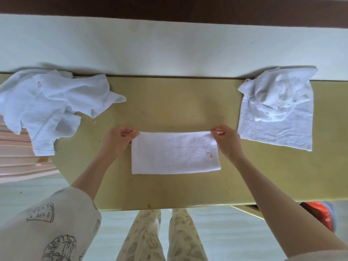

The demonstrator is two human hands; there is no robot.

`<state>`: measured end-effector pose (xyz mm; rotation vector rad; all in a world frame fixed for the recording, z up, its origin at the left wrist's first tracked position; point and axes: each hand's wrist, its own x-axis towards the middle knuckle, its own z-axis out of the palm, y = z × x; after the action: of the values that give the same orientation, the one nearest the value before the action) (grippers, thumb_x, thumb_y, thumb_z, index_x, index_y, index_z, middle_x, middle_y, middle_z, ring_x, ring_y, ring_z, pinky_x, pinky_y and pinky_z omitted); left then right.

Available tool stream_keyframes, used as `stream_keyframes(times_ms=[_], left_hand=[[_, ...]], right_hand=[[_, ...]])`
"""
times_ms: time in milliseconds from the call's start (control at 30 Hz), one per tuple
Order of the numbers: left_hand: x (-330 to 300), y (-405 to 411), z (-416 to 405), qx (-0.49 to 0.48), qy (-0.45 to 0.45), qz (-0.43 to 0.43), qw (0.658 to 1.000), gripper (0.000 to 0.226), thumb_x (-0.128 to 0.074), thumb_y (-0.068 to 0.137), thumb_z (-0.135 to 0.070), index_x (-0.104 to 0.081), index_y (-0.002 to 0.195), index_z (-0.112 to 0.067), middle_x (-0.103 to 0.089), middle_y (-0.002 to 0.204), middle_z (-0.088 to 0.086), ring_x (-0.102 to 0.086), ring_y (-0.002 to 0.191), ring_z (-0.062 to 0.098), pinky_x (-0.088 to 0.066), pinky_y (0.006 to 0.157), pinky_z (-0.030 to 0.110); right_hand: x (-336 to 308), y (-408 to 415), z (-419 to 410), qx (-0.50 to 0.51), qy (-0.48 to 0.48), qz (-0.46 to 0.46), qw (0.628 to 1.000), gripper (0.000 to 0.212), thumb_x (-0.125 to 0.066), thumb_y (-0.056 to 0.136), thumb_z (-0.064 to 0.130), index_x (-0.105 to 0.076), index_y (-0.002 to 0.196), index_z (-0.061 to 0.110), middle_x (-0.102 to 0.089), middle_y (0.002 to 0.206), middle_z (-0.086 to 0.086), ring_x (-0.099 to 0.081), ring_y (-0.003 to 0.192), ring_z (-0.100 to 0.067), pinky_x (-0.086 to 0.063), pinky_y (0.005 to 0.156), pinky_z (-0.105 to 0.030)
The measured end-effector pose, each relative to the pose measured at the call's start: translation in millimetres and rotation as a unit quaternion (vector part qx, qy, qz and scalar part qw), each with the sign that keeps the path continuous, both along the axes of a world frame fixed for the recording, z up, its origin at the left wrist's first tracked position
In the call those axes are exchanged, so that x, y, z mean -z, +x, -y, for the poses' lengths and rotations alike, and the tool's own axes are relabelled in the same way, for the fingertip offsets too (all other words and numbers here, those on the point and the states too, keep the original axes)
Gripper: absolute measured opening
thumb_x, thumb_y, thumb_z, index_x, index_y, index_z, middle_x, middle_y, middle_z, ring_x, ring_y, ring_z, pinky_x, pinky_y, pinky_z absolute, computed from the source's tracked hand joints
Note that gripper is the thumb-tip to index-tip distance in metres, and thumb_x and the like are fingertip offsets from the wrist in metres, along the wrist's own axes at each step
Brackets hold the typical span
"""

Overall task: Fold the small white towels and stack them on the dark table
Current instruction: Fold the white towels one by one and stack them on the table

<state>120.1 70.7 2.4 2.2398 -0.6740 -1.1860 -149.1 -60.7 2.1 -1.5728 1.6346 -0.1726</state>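
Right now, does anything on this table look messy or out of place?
Yes. The crumpled pile of towels at the far left hangs over the table edge. On the right, a rumpled towel sits bunched on a flat towel. The towel in the middle, pinched by both hands, lies neat.

Small red mark (210, 156) on folded towel (175, 153), near its right edge; too small to read. Faint mark on crumpled towel (47, 102), illegible.
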Motion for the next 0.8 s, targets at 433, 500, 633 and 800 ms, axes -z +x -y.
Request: stream_keyframes(times_ms=[433, 500, 633, 800], left_hand=[[1.7, -14.9, 4.1, 0.001, 0.033, 0.125, 0.992, 0.021, -0.058, 0.088, -0.030, -0.054, 0.102, -0.015, -0.060, 0.094, -0.002, -0.057, 0.087, 0.021, -0.047, 0.070, 0.030], [0.7, -25.0, -4.8, 0.064, 0.011, 0.263, 0.963, 0.027, -0.051, 0.092, -0.025, -0.049, 0.113, -0.007, -0.056, 0.107, 0.010, -0.054, 0.095, 0.029, -0.046, 0.076, 0.039], [15.3, -69.2, -28.2, 0.245, -0.077, 0.354, 0.899, 0.034, -0.041, 0.093, -0.013, -0.048, 0.125, -0.003, -0.052, 0.129, 0.018, -0.045, 0.121, 0.036, -0.036, 0.098, 0.048], [50.4, -88.8, -33.1, 0.357, -0.088, 0.360, 0.857, 0.047, -0.029, 0.096, -0.026, -0.036, 0.139, -0.008, -0.035, 0.148, 0.010, -0.025, 0.138, 0.027, -0.017, 0.113, 0.049]], right_hand=[[9.4, 4.2, -9.8, -0.053, -0.124, -0.100, 0.986, 0.026, -0.058, 0.087, 0.011, -0.057, 0.113, 0.007, -0.054, 0.113, -0.014, -0.052, 0.101, -0.027, -0.042, 0.090, -0.037], [8.0, 10.1, -26.2, -0.111, -0.247, -0.125, 0.954, 0.029, -0.054, 0.088, 0.015, -0.057, 0.115, 0.006, -0.055, 0.116, -0.017, -0.052, 0.107, -0.034, -0.041, 0.090, -0.045], [26.1, 32.6, -78.1, -0.264, -0.319, -0.091, 0.906, 0.036, -0.041, 0.093, 0.022, -0.051, 0.125, 0.008, -0.051, 0.134, -0.018, -0.037, 0.131, -0.030, -0.028, 0.109, -0.050], [56.5, 36.9, -84.8, -0.293, -0.273, -0.121, 0.908, 0.045, -0.020, 0.101, 0.031, -0.043, 0.135, 0.013, -0.041, 0.144, -0.018, -0.031, 0.136, -0.029, -0.019, 0.112, -0.048]])
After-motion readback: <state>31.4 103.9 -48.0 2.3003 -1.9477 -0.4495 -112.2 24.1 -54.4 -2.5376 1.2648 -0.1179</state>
